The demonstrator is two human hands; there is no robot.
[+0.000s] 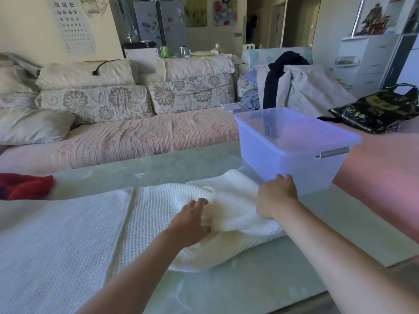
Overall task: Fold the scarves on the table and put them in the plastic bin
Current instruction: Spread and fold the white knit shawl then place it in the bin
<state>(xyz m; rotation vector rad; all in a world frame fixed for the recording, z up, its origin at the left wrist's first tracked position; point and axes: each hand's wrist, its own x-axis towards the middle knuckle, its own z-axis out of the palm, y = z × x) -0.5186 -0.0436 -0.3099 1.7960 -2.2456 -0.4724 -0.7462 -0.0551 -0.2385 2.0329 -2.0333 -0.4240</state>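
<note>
- While the white scarf [226, 214], soft and limp, lies beside the plastic bin [292, 143], its bunched folds are gripped by both hands.
- Left hand [192, 220] and right hand [275, 196] are best kept at opposite edges.

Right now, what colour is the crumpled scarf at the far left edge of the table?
Red. The crumpled red scarf shows in the head view.

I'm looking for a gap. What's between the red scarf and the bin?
Mostly bare table, in the head view. The white scarf lies nearer, its far corner reaching up beside the bin; the red scarf sits apart.
</note>
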